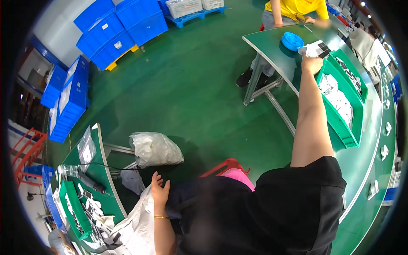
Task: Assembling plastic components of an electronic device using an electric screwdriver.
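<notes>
My right arm stretches far out over the green table on the right. At its end, my right hand [312, 63] closes on some flat white pieces [313, 49] with dark square faces; its fingertips are partly hidden. Right below that hand is a green bin [360, 127] holding many white pieces [335, 95], and dark-and-white pieces [349, 75] fill the section beside them. A round blue basket [292, 41] stands just left of the hand. My left hand [160, 191] hangs low by my side, empty, fingers apart, near a white cloth [138, 225].
On the left table, a power screwdriver [91, 182] with a cord lies beside a green bin [70, 202] and scattered pieces [93, 208]. A stuffed plastic bag [156, 148] and red stool [229, 163] are nearby. A person in yellow [293, 8] works across the right table.
</notes>
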A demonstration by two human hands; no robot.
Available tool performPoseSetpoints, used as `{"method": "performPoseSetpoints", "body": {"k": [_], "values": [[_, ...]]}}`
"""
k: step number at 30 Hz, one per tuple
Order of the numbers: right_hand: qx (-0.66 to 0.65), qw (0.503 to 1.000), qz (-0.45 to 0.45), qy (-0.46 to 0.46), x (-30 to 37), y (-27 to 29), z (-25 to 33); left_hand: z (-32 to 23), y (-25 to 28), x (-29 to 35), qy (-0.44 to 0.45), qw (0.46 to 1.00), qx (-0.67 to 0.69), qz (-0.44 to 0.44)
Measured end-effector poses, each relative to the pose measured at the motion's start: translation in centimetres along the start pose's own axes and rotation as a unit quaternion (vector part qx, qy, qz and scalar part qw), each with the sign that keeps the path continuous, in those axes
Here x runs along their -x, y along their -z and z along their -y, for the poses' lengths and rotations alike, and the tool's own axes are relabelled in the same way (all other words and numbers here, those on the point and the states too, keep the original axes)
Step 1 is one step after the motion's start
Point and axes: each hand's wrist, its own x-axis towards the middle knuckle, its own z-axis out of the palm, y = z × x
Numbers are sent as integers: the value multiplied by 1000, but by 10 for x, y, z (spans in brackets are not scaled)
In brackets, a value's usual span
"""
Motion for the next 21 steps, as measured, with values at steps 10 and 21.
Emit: {"method": "performPoseSetpoints", "body": {"k": [10, 21], "values": [[-220, 974, -13, -60, 5, -56, -15, 4, -1, 6, 39, 999, -15, -23], [-94, 994, 34, -40, -13, -72, -21, -6, -7, 10, 30, 995, -93, -8]]}}
